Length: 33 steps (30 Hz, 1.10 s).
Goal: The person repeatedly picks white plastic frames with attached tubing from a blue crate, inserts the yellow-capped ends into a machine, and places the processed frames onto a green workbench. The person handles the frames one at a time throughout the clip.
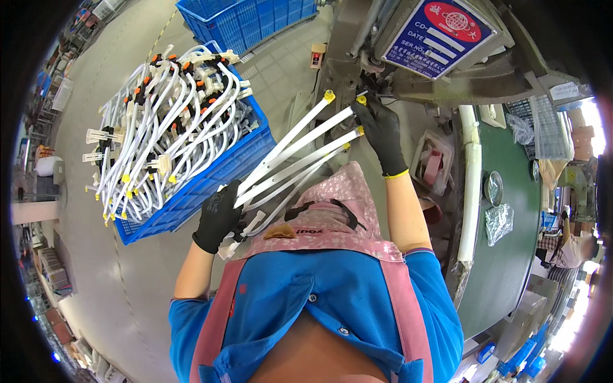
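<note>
My left hand (218,216), in a black glove, is closed around the lower part of a bundle of white tubes (319,133) that fan out to the upper right. Several have yellow tips, one of which (329,96) points up, apart from the others. My right hand (383,131), gloved in black too, pinches one tube close to its yellow tip (361,100), just below a grey metal machine (415,89). Its fingertips partly hide that tube's end. Below my left hand, white plastic fittings hang in front of my pink apron (325,233).
A blue crate (211,185) at left is heaped with white tubes (172,121) bearing black and orange fittings. Another blue crate (249,22) stands farther back. At right runs a green worktable (504,262) with a clear plastic bag (500,223); a person (570,249) is beyond it.
</note>
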{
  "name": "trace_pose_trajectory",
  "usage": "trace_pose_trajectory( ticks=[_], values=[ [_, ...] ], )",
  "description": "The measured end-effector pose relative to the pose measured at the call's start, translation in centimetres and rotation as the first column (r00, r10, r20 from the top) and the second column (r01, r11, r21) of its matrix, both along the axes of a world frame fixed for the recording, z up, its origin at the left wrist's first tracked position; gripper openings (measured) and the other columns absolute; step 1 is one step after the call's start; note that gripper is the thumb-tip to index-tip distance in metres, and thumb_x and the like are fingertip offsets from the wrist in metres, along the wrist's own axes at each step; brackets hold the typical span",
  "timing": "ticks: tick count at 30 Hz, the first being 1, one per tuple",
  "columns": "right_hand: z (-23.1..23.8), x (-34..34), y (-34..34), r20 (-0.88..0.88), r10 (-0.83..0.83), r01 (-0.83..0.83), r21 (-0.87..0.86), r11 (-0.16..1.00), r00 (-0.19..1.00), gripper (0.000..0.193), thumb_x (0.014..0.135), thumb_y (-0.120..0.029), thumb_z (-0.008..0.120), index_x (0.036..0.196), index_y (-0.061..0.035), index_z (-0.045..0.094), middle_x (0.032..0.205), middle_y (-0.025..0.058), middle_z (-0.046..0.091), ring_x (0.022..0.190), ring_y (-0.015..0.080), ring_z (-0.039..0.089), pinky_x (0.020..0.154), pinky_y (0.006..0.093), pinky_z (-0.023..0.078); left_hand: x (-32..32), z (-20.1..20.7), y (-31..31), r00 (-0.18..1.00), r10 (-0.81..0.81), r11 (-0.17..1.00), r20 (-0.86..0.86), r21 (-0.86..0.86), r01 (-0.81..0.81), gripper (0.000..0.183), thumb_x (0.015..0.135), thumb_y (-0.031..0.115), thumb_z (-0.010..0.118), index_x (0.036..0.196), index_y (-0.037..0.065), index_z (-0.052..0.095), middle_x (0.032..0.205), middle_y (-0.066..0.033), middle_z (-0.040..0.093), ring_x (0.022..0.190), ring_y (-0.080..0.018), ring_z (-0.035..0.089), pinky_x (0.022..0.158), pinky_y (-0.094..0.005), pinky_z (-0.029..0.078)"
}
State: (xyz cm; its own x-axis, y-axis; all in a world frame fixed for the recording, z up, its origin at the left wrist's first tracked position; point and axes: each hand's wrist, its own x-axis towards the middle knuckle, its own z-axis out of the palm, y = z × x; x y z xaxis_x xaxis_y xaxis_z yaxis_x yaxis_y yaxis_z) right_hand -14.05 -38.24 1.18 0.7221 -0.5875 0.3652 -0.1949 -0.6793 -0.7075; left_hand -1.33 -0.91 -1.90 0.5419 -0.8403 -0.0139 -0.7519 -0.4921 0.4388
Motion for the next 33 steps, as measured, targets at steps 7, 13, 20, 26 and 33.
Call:
trace_pose_trajectory(
  ticks=[7, 13, 20, 26, 33],
  values=[
    [-1.3, 0.2, -0.6, 0.018, -0.046, 0.043, 0.125, 0.991, 0.999, 0.027, 0.09, -0.025, 0.063, 0.104, -0.0019, 0.066, 0.073, 0.0095, 0.065, 0.065, 0.0119, 0.062, 0.061, 0.0281, 0.048, -1.5, 3.4, 1.2, 0.991, -0.091, 0.996, 0.099, 0.013, 0.09, 0.06, 0.069, 0.011, 0.075, 0.123, 0.002, 0.05, 0.089, -0.0201, 0.064, 0.08, -0.0369, 0.063, 0.067, -0.0437, 0.049],
    [-3.1, 0.3, -0.1, -0.065, -0.07, 0.086, 0.29, 0.953, 0.995, 0.034, 0.087, -0.031, 0.064, 0.106, -0.003, 0.067, 0.081, 0.0111, 0.068, 0.071, 0.0214, 0.064, 0.066, 0.0317, 0.05, -1.2, 4.2, 0.9, 0.989, -0.13, 0.991, 0.072, 0.033, 0.128, 0.063, 0.072, 0.008, 0.072, 0.129, 0.005, 0.045, 0.102, -0.0196, 0.064, 0.086, -0.0367, 0.064, 0.071, -0.0437, 0.05],
    [-4.3, -2.1, 0.4, 0.02, 0.103, -0.098, 0.51, 0.855, 0.995, 0.035, 0.084, -0.03, 0.069, 0.107, -0.0044, 0.067, 0.083, 0.0045, 0.066, 0.076, 0.0129, 0.058, 0.073, 0.0287, 0.047, -2.0, 3.4, 0.3, 0.99, -0.107, 0.987, -0.086, 0.114, 0.117, 0.07, 0.075, 0.011, 0.069, 0.139, 0.013, 0.041, 0.115, -0.0158, 0.06, 0.086, -0.0347, 0.064, 0.069, -0.0411, 0.052],
    [-6.4, -3.3, 0.4, -0.021, 0.165, -0.114, 0.638, 0.762, 0.986, 0.034, 0.091, -0.021, 0.064, 0.118, 0.0006, 0.061, 0.095, 0.0023, 0.064, 0.084, 0.0101, 0.057, 0.075, 0.0254, 0.048, -2.2, 4.7, -0.3, 0.975, -0.191, 0.958, -0.117, 0.195, 0.211, 0.067, 0.079, 0.009, 0.063, 0.14, 0.03, 0.044, 0.125, -0.0133, 0.055, 0.084, -0.0304, 0.065, 0.065, -0.0381, 0.053],
    [-6.5, -2.6, 2.3, 0.137, -0.038, -0.03, 0.458, 0.889, 0.99, 0.037, 0.091, -0.025, 0.063, 0.12, -0.0021, 0.059, 0.094, 0.0061, 0.065, 0.08, 0.0114, 0.057, 0.071, 0.029, 0.047, -2.2, 5.0, -0.3, 0.986, -0.166, 0.985, -0.008, 0.038, 0.166, 0.064, 0.075, 0.007, 0.067, 0.134, 0.028, 0.052, 0.12, -0.0113, 0.059, 0.081, -0.0293, 0.065, 0.065, -0.0361, 0.054]
  ],
)
